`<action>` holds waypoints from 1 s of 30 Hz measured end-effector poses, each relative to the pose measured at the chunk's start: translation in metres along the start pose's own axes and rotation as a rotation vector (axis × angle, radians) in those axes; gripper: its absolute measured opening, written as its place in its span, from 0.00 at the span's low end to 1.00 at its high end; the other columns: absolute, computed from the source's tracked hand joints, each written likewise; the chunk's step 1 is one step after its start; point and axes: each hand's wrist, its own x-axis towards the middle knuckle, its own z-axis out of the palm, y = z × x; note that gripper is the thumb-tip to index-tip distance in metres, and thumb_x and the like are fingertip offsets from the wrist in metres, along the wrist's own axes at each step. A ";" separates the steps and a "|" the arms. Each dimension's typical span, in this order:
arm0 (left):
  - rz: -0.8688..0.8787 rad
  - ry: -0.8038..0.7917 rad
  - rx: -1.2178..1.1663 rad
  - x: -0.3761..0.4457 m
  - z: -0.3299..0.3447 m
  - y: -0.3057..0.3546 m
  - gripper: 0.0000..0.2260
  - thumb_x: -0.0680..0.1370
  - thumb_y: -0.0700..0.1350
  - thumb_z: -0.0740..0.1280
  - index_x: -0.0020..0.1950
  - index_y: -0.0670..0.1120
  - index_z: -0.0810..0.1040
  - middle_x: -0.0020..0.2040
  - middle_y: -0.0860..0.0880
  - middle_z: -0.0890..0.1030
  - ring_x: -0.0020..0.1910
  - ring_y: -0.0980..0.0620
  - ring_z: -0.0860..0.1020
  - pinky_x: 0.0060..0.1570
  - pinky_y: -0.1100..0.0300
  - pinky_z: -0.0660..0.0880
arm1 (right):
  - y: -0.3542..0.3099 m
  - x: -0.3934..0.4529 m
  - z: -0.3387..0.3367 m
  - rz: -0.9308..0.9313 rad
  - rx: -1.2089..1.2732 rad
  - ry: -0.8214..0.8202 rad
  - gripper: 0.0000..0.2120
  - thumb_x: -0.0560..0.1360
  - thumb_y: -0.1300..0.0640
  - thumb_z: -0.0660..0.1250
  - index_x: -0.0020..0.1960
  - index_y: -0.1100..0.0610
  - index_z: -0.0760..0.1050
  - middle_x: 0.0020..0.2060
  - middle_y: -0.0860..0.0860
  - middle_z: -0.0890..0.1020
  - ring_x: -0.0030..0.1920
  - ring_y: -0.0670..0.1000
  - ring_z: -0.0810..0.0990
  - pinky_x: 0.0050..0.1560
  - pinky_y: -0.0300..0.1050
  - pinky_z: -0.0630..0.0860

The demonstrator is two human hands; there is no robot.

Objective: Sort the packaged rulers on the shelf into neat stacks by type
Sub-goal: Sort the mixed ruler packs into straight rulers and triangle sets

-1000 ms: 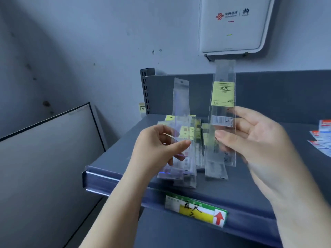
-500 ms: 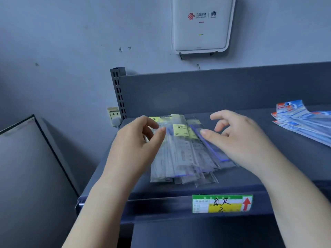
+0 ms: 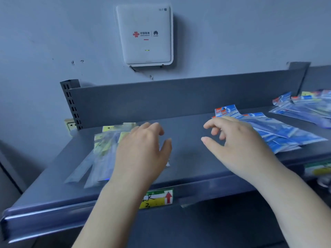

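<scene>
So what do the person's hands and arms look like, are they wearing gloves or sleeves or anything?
No gloves or sleeves show. The left hand and right hand are both bare, and so are the forearms down to the bottom edge of the picture. I see no rings, watch or bracelet. The fingernails look short and unpainted.

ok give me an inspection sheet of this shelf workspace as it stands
surface: dark grey metal shelf, price tag on its front edge
job's things: clear yellow-label ruler packs loosely fanned at left; blue ruler packs fanned at right; more blue packs far right
clutter: nothing seen
grips: left hand over the clear packs, fingers relaxed; right hand hovering beside the blue packs, holding nothing
cables: nothing seen
surroundings: white wifi router on grey wall, wall socket behind the shelf's left post
</scene>
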 end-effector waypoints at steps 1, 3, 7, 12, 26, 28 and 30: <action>0.016 -0.009 0.015 0.000 0.005 0.014 0.13 0.78 0.54 0.60 0.57 0.50 0.74 0.52 0.52 0.77 0.53 0.49 0.74 0.48 0.57 0.68 | 0.011 -0.003 -0.009 -0.004 -0.034 0.003 0.11 0.75 0.49 0.63 0.56 0.47 0.73 0.44 0.41 0.72 0.46 0.43 0.68 0.44 0.41 0.65; 0.055 -0.017 0.058 0.000 0.016 0.045 0.14 0.78 0.55 0.59 0.59 0.50 0.73 0.53 0.53 0.77 0.55 0.50 0.74 0.51 0.57 0.67 | 0.032 -0.011 -0.027 -0.011 -0.105 0.007 0.11 0.75 0.48 0.62 0.57 0.48 0.72 0.45 0.40 0.69 0.48 0.43 0.68 0.44 0.41 0.64; 0.118 -0.046 0.098 -0.002 0.036 0.108 0.14 0.79 0.56 0.57 0.60 0.51 0.72 0.55 0.54 0.76 0.57 0.51 0.72 0.53 0.58 0.65 | 0.075 -0.028 -0.063 0.011 -0.232 0.005 0.12 0.76 0.49 0.60 0.58 0.49 0.71 0.50 0.43 0.72 0.56 0.48 0.71 0.48 0.43 0.67; 0.205 -0.067 0.104 -0.007 0.064 0.186 0.14 0.79 0.55 0.56 0.59 0.50 0.71 0.54 0.54 0.75 0.56 0.50 0.72 0.53 0.59 0.64 | 0.135 -0.051 -0.106 0.021 -0.352 0.002 0.14 0.77 0.47 0.58 0.61 0.49 0.69 0.55 0.45 0.73 0.59 0.49 0.70 0.50 0.43 0.68; 0.351 -0.151 0.062 0.010 0.135 0.335 0.13 0.78 0.54 0.58 0.57 0.49 0.72 0.55 0.52 0.76 0.57 0.48 0.73 0.54 0.57 0.65 | 0.264 -0.077 -0.175 0.128 -0.443 0.001 0.17 0.78 0.46 0.56 0.65 0.49 0.67 0.58 0.45 0.71 0.62 0.49 0.68 0.56 0.44 0.66; 0.372 -0.156 0.050 0.018 0.148 0.354 0.14 0.78 0.55 0.58 0.59 0.49 0.72 0.56 0.52 0.76 0.58 0.48 0.73 0.54 0.57 0.65 | 0.285 -0.074 -0.180 0.145 -0.459 0.002 0.17 0.78 0.46 0.56 0.64 0.49 0.67 0.58 0.45 0.71 0.62 0.49 0.68 0.56 0.44 0.66; 0.391 -0.157 0.034 0.027 0.164 0.373 0.15 0.78 0.54 0.58 0.59 0.48 0.72 0.56 0.52 0.76 0.58 0.48 0.73 0.54 0.57 0.65 | 0.307 -0.067 -0.184 0.162 -0.466 0.004 0.17 0.78 0.46 0.56 0.65 0.49 0.67 0.59 0.45 0.72 0.63 0.49 0.68 0.57 0.44 0.66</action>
